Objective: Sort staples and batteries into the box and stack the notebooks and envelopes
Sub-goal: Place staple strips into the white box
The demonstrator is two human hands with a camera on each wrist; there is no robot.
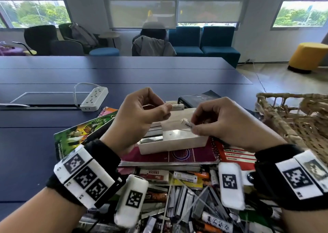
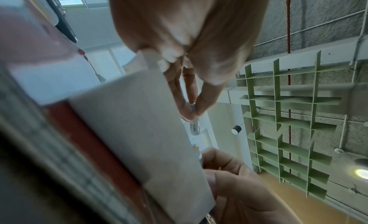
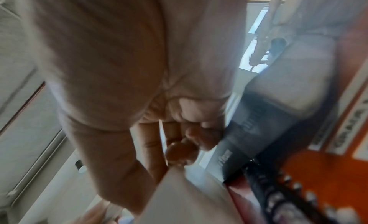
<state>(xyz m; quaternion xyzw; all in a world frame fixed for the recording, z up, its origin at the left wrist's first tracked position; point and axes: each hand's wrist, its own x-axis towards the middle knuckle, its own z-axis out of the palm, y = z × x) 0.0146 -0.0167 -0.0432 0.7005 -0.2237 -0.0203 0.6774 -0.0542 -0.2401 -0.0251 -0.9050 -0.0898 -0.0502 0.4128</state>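
Over the open white box [image 1: 179, 142], each hand holds a white battery. My left hand [image 1: 167, 109] pinches one battery [image 1: 178, 107] level, just above the box's far side. My right hand [image 1: 193, 126] pinches the other battery [image 1: 186, 124], tilted down towards the box's right compartment. Silver staple strips [image 1: 152, 139] lie in the left compartment. The box sits on a maroon notebook [image 1: 177, 155] atop stacked notebooks. In the left wrist view my left hand [image 2: 194, 111] pinches its battery [image 2: 194, 126] beside the box [image 2: 139, 125]. The right wrist view is blurred, with my right hand [image 3: 179, 148] curled above the box edge [image 3: 189, 196].
A heap of loose staple strips [image 1: 186, 199], batteries [image 1: 185, 176] and an eraser box [image 1: 154, 175] lies nearest me. A wicker basket [image 1: 291, 119] stands at the right, a white power strip [image 1: 94, 98] at the left. A green illustrated notebook [image 1: 79, 135] and a dark book [image 1: 198, 99] flank the box.
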